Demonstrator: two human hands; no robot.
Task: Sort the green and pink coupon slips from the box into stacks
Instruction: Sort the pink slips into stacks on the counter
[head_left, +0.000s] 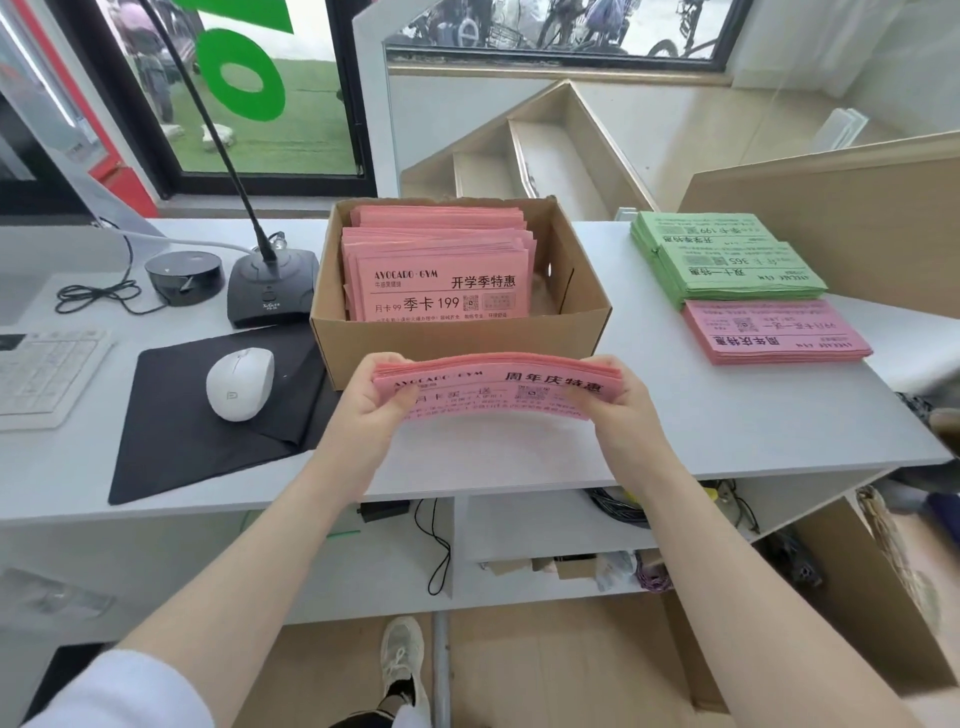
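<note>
My left hand (375, 396) and right hand (618, 397) each gripped an end of a pink bundle (496, 385) over the tabletop's (649, 431) near edge, probably squaring it; box (457, 332) behind, stacks (727, 260) far-right.

Pink slips in the box (441, 280) read "AVOCADO·GYM", "季卡 199".

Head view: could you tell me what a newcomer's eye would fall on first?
The pink bundle, gripped at its ends by the left hand and right hand just in front of the cardboard box of pink slips. Next, the green stack and pink stack to the right.
</note>
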